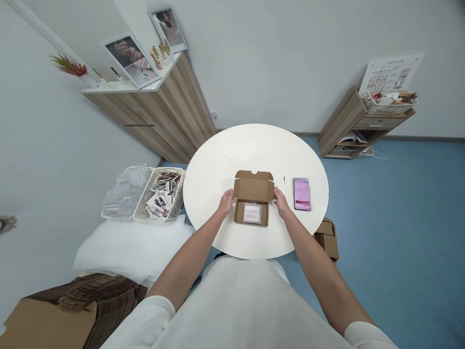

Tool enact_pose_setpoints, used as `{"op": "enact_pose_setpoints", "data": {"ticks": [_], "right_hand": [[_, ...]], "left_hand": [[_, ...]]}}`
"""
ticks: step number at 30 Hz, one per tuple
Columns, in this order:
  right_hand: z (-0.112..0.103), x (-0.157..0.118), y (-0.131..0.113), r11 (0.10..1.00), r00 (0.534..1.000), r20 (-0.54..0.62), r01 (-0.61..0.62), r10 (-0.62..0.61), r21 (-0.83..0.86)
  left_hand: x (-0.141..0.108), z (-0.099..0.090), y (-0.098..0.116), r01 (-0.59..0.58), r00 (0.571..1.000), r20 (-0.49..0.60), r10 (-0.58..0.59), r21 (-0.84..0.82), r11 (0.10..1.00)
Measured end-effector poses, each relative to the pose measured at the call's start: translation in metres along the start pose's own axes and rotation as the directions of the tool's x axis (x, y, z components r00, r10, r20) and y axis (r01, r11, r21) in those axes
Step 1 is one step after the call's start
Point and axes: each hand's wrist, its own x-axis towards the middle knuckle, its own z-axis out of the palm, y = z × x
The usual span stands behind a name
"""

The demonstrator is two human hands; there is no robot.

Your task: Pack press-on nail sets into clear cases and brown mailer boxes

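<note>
A small brown cardboard mailer box lies on the round white table, its lid raised and tilted back away from me. Inside its tray rests a white, translucent-wrapped packet with faint print that is too blurred to read. My left hand is at the left edge of the lid, fingers closed against the cardboard. On the opposite side my right hand grips the lid's right edge between thumb and fingers. To the right of that hand lies a phone with a lit pink screen.
White baskets left of the table hold printed cards and clear plastic bags. White foam sheets and stacked flat cardboard are nearer me. Folded boxes sit below the table's right edge. Cabinets stand behind.
</note>
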Motion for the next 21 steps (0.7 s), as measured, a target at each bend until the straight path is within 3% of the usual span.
{"op": "enact_pose_setpoints", "data": {"ticks": [6, 9, 13, 16, 21], "right_hand": [[0.005, -0.009, -0.012, 0.997, 0.977, 0.202, 0.064, -0.069, 0.030], [0.000, -0.017, -0.011, 0.994, 0.973, 0.211, 0.104, -0.093, -0.042], [-0.007, -0.026, -0.003, 0.989, 0.968, 0.236, 0.107, -0.081, -0.102], [-0.008, -0.032, 0.002, 0.991, 0.953, 0.294, 0.104, -0.074, -0.087], [-0.011, -0.042, 0.002, 0.993, 0.947, 0.318, 0.071, -0.037, -0.095]], "left_hand": [[-0.008, -0.003, 0.006, 0.000, 0.996, 0.092, 0.015, -0.163, 0.987], [-0.015, -0.007, 0.004, -0.009, 0.992, 0.125, 0.036, -0.209, 0.978], [-0.025, -0.011, -0.002, -0.010, 0.987, 0.155, 0.034, -0.151, 0.988], [-0.030, -0.013, -0.006, 0.052, 0.987, 0.155, -0.037, -0.099, 0.994], [-0.033, -0.022, -0.012, 0.147, 0.960, 0.256, -0.118, -0.097, 0.984]]}}
